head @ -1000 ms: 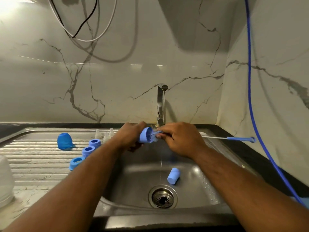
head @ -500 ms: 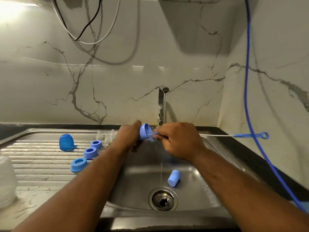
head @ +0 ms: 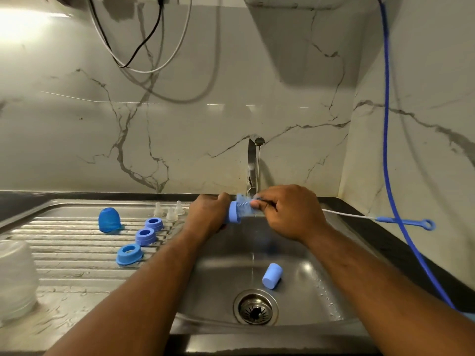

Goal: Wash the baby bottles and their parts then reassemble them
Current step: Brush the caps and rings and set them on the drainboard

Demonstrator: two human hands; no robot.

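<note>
Now drawn half out of small blue plastic cap [head: 234, 212] under steel tap [head: 253, 165], bristly white-wire brush [head: 244, 201], right hand [head: 288, 211] grip pinching it, left hand [head: 209, 217] grip clamping cap — scrubbing nearly finished.

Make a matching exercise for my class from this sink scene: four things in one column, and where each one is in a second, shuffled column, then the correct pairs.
Things
1. blue cap
2. three blue rings
3. brush handle
4. blue part

Places
A. on the ribbed draining board
B. held in the left hand
C. lying in the basin near the drain
D. sticking out past the right hand, over the dark counter

Pairs: 1-C, 2-A, 3-D, 4-B
</note>
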